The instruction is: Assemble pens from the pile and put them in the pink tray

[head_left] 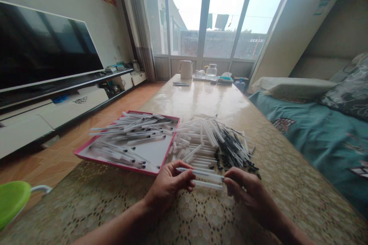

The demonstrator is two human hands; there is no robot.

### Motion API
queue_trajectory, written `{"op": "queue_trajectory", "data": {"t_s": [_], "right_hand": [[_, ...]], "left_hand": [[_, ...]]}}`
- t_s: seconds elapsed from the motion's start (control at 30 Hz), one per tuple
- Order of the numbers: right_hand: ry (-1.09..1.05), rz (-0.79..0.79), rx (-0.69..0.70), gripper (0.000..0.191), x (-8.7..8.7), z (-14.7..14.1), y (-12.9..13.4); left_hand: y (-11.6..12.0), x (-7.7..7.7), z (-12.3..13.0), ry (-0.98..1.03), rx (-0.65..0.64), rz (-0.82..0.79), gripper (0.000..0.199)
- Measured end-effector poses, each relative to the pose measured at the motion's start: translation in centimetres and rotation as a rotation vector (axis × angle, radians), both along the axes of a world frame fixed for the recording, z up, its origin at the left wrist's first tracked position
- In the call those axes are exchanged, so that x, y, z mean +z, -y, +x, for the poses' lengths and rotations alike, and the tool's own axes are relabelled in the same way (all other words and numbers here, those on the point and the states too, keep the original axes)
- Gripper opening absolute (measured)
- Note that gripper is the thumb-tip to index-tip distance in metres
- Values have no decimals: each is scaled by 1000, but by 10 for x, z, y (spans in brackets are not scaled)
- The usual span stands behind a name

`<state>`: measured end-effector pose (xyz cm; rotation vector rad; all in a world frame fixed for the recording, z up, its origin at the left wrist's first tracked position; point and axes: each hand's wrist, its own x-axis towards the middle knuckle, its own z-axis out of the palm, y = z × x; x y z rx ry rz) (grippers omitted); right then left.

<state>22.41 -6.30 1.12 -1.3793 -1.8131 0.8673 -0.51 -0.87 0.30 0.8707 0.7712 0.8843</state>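
Observation:
My left hand (pixel 175 178) pinches one end of a white translucent pen (pixel 208 176). At the pen's other end, the fingers of my right hand (pixel 244 185) close around a small dark tip. Just below it is another white pen barrel (pixel 209 185); whether it is held or lying on the table I cannot tell. Beyond my hands lie a row of white barrels (pixel 202 159), a heap of black and clear refills (pixel 234 143) and small black plugs (pixel 218 159). White caps (pixel 179 146) are piled near the tray.
A pink-rimmed tray (pixel 115 164) of pens stands left on the patterned table (pixel 201 218). At the far end are a kettle (pixel 185 69), a glass jug (pixel 211 71) and a tissue pack (pixel 225 79). A green stool (pixel 14 201) is lower left, a sofa (pixel 301 130) right.

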Motion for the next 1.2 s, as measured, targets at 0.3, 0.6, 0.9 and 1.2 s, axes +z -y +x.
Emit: {"op": "queue_trajectory", "data": {"t_s": [0.3,0.6,0.9,1.2], "right_hand": [[72,77,-14,41,-5,1,-1],[115,60,-4,38,-1,0,0],[131,76,-8,34,-4,1,-2],[118,60,-7,33,-8,1,-2]], "left_hand": [[0,-2,-2,-30,-13,33,28],[1,2,0,-26,-1,20,30],[0,0,0,-17,-9,32,28],[1,3,1,-24,1,25,31]]}}
